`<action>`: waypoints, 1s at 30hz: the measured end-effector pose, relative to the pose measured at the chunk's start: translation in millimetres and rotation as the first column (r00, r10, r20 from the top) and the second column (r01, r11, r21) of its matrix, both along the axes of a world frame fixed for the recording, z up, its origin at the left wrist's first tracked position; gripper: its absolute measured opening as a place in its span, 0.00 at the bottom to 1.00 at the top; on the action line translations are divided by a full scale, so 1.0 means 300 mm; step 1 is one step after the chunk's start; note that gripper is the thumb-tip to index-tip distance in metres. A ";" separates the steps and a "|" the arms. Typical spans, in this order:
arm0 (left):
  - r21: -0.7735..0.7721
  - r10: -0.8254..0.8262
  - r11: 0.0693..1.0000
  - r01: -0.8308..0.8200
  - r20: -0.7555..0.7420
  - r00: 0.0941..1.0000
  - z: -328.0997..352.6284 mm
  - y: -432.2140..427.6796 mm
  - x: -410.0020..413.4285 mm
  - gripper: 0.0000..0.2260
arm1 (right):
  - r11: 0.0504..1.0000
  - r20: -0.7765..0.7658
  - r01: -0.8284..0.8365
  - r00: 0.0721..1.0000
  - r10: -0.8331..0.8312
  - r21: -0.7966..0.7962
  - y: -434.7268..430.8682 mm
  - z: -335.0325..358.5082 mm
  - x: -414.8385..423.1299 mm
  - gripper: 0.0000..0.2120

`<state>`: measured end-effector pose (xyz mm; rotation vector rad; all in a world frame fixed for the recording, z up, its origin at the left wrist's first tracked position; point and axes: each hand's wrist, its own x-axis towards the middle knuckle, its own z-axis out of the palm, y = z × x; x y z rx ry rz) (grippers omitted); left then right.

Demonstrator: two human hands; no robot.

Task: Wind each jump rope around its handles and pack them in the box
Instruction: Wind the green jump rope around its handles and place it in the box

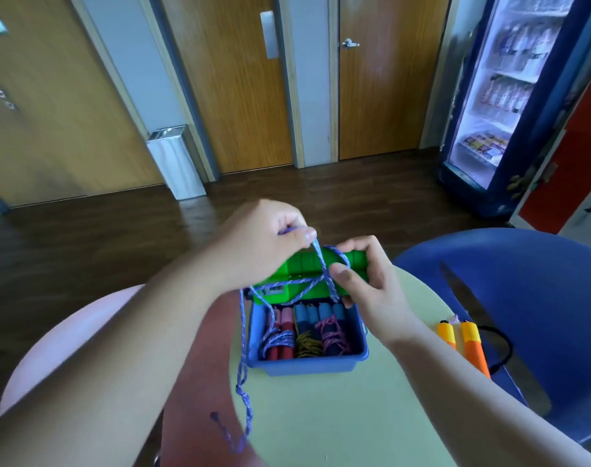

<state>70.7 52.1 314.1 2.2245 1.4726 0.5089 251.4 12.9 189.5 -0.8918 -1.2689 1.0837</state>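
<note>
Hands work together above the open blue plastic box point(307, 360): right hand point(371, 284) clamps the green plastic handles point(307, 274) steady while left hand point(263, 244) pinches the purple braided cord point(322, 264) to wrap it.

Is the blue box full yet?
Nearly full. The blue box holds three wound ropes side by side, with a little gap at its left end.

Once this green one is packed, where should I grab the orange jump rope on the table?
Probably take the orange jump rope around both handles at once, at their middles, coming from above. They lie side by side on the table, right of the box, so one grasp should span the pair; its black cord trails off to the right.
</note>
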 end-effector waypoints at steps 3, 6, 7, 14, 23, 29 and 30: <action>0.039 -0.005 0.999 0.004 0.012 1.000 0.017 0.026 -0.037 0.10 | 0.995 0.013 -0.075 0.997 0.074 0.068 -0.020 0.030 -0.060 0.21; 0.041 -0.028 0.999 0.029 -0.016 0.999 0.018 0.027 -0.062 0.11 | 0.990 0.016 -0.127 0.992 0.126 0.055 -0.022 0.037 -0.104 0.17; 0.028 -0.016 0.999 0.017 -0.030 0.999 0.020 0.032 -0.074 0.11 | 0.988 -0.008 -0.146 0.989 0.146 0.053 -0.024 0.035 -0.110 0.15; -0.024 0.010 1.000 -0.012 -0.060 0.998 0.031 0.024 -0.130 0.12 | 0.976 0.001 -0.197 0.980 0.198 0.098 -0.032 0.035 -0.155 0.14; -0.100 0.022 0.995 -0.029 -0.069 0.997 0.043 0.012 -0.160 0.13 | 0.964 -0.115 -0.235 0.962 0.249 0.127 -0.050 0.055 -0.184 0.15; -0.292 -0.051 0.956 0.001 -0.162 0.986 0.058 0.014 -0.190 0.11 | 0.954 -0.003 -0.284 0.958 0.285 0.093 -0.048 0.026 -0.157 0.10; -0.383 -0.061 0.923 -0.026 -0.213 0.975 0.071 0.015 -0.203 0.11 | 0.959 0.009 -0.274 0.962 0.274 0.078 -0.043 0.023 -0.148 0.10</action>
